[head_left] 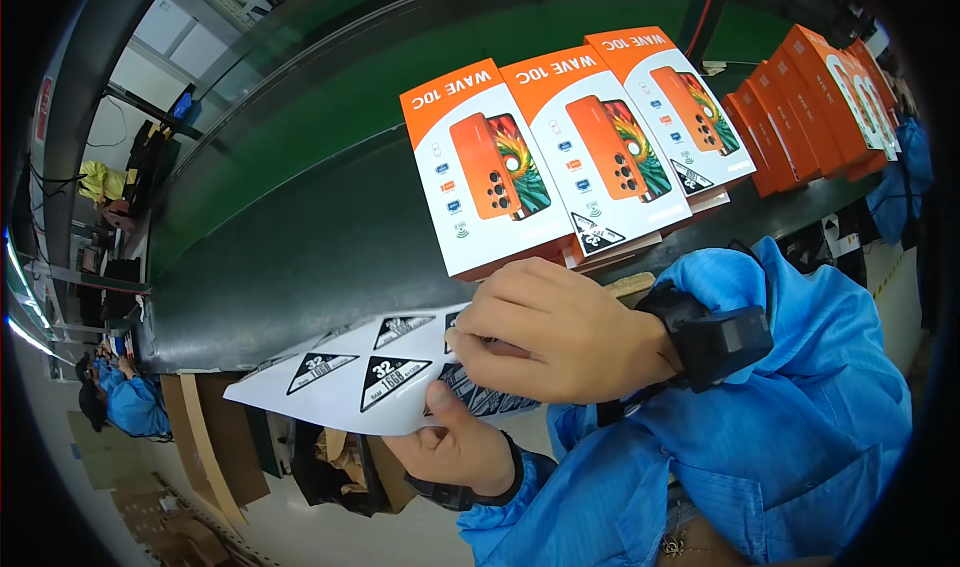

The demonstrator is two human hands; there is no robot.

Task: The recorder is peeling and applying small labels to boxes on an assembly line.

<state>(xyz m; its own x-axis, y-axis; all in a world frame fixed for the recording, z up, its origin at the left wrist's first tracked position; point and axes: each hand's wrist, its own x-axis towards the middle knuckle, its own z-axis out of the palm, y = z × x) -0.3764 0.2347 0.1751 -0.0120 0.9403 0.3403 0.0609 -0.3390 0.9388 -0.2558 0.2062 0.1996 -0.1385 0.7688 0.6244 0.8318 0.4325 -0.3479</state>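
Observation:
A white sheet of black-and-white triangular stickers [325,407] is in my left hand [465,452], thumb on top and fingers underneath. Over the sheet's right part, my right hand [560,332] is closed, its thumb and forefinger pinched at a triangular sticker that they partly cover. Just beyond my hands lie three orange-and-white phone boxes side by side: a left box [465,239], a middle box [548,132] and a right box [645,62]. Black triangular stickers sit on the near corners of the middle and right boxes. More boxes show beneath these.
Several orange phone boxes [790,117] stand in a row at the far right. The dark green worktop [290,237] stretches away to the left. Below its near edge is an open container with a black liner [335,482]. A person in blue [135,402] is at the far left.

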